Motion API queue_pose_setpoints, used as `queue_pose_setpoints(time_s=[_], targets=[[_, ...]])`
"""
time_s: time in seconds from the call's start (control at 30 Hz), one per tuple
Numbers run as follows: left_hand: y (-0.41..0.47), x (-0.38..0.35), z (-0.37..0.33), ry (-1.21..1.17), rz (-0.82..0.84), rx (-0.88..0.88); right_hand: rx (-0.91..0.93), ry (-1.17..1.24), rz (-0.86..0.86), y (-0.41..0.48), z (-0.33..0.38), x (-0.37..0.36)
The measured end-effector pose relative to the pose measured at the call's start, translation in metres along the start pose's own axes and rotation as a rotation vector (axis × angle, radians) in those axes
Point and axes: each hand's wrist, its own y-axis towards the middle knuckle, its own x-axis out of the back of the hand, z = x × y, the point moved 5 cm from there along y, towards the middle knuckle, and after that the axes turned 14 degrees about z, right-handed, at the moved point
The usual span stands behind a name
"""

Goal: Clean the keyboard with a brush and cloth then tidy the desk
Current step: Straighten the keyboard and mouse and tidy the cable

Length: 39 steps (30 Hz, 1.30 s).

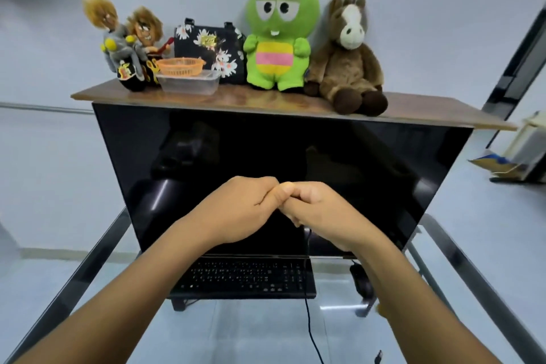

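A black keyboard lies on the glass desk at the foot of a large dark monitor. My left hand and my right hand are raised in front of the screen, above the keyboard. Both are curled into fists, and their knuckles touch. A thin black cable runs from under my right hand, past the keyboard's right end, to the bottom edge. I cannot tell whether the hand holds it. No brush or cloth is clearly visible.
A black mouse sits right of the keyboard, with a small blurred object below it by my forearm. A wooden shelf above the monitor carries plush toys, a floral bag, an orange basket and a clear tub.
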Motion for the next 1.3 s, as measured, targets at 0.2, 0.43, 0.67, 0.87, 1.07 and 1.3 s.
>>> queue_pose_setpoints(time_s=[0.2, 0.43, 0.67, 0.87, 1.07, 1.3], targets=[[-0.01, 0.028, -0.028, -0.888, 0.22, -0.136, 0.133, 0.091, -0.12, -0.035, 0.009, 0.049], [-0.007, 0.053, -0.078, -1.999, -0.037, -0.689, 0.098, 0.112, -0.111, -0.042, -0.022, 0.029], [0.009, 0.044, -0.044, -0.407, -0.486, -0.118, 0.04, -0.093, -0.004, -0.032, -0.011, 0.002], [-0.015, -0.004, -0.019, -0.49, 0.0, -0.014, 0.188, -0.227, -0.103, -0.024, 0.033, 0.045], [-0.038, 0.0, -0.054, -1.43, 0.252, -0.37, 0.273, -0.036, -0.128, -0.017, 0.035, 0.057], [-0.015, 0.048, -0.033, -1.511, -0.619, -0.325, 0.086, -0.023, 0.044, 0.0, -0.017, -0.005]])
